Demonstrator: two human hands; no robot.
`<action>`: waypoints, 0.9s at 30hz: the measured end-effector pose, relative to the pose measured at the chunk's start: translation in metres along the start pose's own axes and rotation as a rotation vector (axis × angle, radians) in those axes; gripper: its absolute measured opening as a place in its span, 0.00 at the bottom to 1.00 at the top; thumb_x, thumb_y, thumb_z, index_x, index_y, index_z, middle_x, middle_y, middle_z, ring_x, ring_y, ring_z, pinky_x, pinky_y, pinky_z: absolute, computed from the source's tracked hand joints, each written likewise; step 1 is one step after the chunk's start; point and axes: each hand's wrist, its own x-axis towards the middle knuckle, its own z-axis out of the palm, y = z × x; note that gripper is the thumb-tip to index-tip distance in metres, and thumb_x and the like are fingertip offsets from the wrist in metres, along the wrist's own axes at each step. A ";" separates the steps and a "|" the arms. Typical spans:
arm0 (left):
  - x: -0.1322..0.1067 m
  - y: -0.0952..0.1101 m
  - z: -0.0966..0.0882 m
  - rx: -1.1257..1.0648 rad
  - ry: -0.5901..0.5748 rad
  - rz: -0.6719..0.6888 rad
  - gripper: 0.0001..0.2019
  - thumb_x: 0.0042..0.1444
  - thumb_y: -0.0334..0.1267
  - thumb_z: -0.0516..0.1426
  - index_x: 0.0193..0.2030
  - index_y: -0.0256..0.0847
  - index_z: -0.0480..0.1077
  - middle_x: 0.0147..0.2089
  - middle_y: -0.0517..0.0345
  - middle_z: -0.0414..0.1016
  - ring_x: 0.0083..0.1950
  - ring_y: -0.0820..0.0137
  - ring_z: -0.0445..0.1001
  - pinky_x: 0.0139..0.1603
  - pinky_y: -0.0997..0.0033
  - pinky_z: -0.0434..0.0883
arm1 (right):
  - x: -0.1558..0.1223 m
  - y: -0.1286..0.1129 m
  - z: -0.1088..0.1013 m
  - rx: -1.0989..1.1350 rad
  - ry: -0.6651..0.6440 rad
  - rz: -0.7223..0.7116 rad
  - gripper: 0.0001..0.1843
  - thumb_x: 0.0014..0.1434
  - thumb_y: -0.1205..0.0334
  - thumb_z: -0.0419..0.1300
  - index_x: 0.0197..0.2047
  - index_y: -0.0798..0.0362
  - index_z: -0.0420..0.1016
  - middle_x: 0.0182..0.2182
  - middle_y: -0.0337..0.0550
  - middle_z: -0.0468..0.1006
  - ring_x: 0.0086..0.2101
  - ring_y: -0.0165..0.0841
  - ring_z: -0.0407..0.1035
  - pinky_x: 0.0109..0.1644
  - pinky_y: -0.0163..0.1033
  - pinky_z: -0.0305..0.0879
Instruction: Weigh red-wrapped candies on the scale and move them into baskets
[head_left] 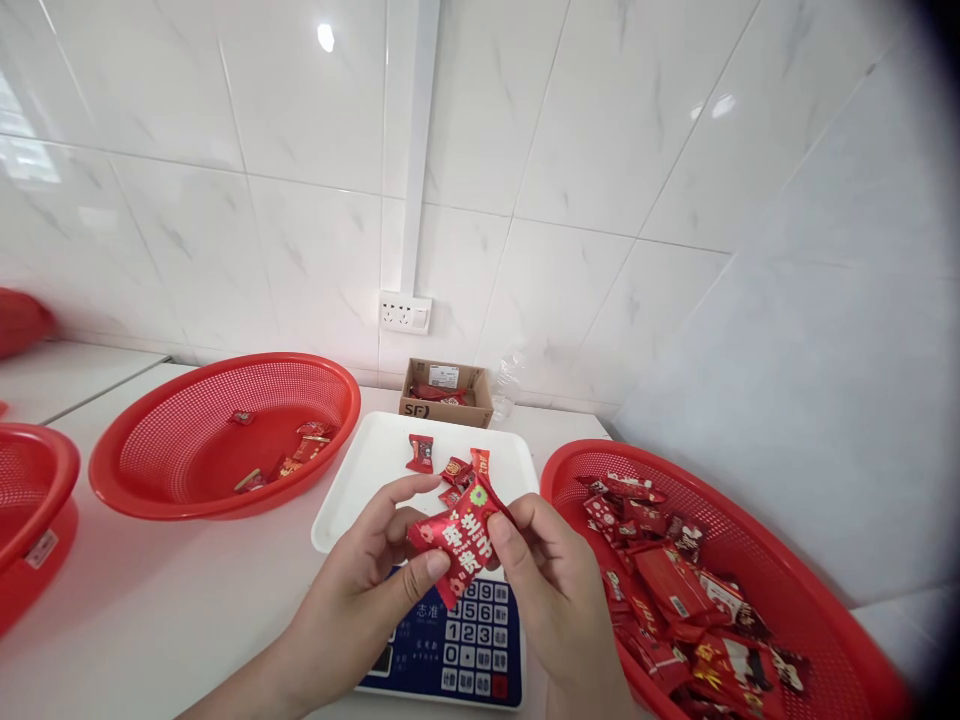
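A shiny red candy packet [463,540] with white lettering is stretched between my two hands, above the front part of a digital scale [442,690]. My left hand [379,580] pinches its left side between thumb and fingers. On the opposite side, my right hand [547,570] grips the packet's right edge, thumb on the front. Behind the packet, several small wrapped candies [421,453] lie on the scale's white tray [375,450]; some are partly hidden by the packet. The number keys of the scale show below my hands.
To the right, a red basket [574,455] holds many red packets. A red basket [142,480] with several candies stands at the left, and another red basket [60,470] at the far left. An open cardboard box [450,412] sits behind the scale, beneath a wall socket [405,313].
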 end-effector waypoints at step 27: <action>0.003 0.014 -0.002 0.259 -0.214 0.017 0.12 0.58 0.46 0.53 0.32 0.38 0.68 0.31 0.60 0.66 0.34 0.72 0.63 0.36 0.75 0.64 | -0.005 0.000 0.002 0.030 -0.222 -0.019 0.20 0.64 0.50 0.46 0.24 0.52 0.57 0.20 0.33 0.60 0.23 0.25 0.53 0.25 0.32 0.50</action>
